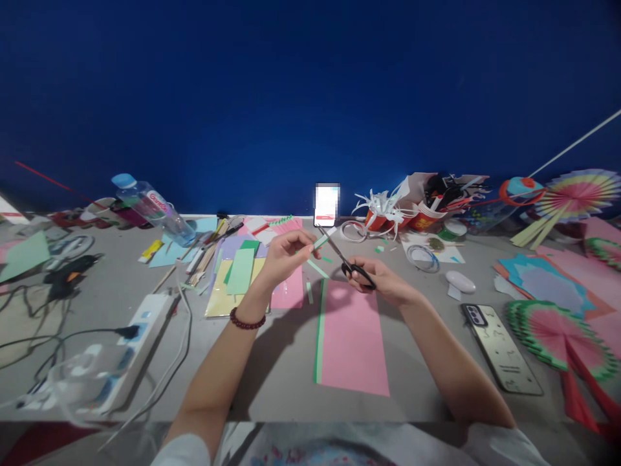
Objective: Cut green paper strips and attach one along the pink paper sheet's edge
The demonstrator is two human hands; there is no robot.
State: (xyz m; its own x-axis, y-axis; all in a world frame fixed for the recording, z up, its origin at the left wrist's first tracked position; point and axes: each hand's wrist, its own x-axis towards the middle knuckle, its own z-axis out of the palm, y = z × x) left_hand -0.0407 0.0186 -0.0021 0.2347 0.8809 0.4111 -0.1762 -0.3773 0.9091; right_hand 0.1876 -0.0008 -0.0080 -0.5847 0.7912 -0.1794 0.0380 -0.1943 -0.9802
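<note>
Between the fingertips of my left hand (291,254) is a small light green paper strip (321,242). My right hand (371,279) is closed around the black handles of a pair of scissors (338,251). The blades point up and left, close beside the strip; whether they touch it I cannot tell. Below the hands lies a pink paper sheet (354,343) with dark and light green strips along its left edge. Narrow green paper offcuts (310,292) lie on the table just left of the sheet's top.
Left of my hands are stacked coloured papers (240,272). A lit phone (326,206) leans against the blue wall. A power strip (138,343) and cables lie at left, near a tilted bottle (155,208). At right are another phone (502,349), a mouse (460,282) and paper fans (563,336).
</note>
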